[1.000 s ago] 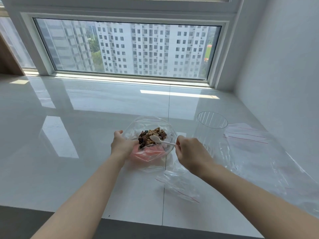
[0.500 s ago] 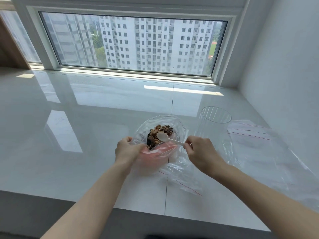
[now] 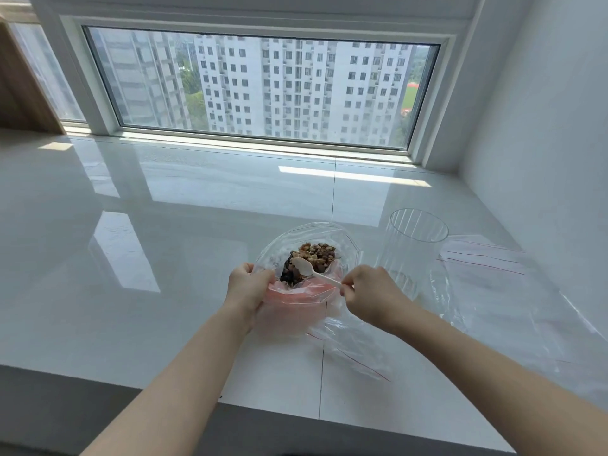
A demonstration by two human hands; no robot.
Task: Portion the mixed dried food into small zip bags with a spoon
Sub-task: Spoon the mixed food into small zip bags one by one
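The left hand (image 3: 247, 288) gripped the left rim of the open bag (image 3: 306, 291), which stood on the counter (image 3: 164, 258) holding the dried mix (image 3: 312, 258). Over the mix lay the spoon (image 3: 312, 273), its handle pinched by the right hand (image 3: 373, 296). Right of the bag stood a clear cup (image 3: 411, 248), with flat zip bags (image 3: 493, 291) beyond.

Glossy white sill (image 3: 164, 225) below wide window (image 3: 263, 87)

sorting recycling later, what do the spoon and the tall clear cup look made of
Spoon: likely plastic, white and matte, thin moulded handle, pinched by the right hand.
Tall cup: clear and glossy with vertical ribs, see-through; thin plastic probably, though glass can't be ruled out.
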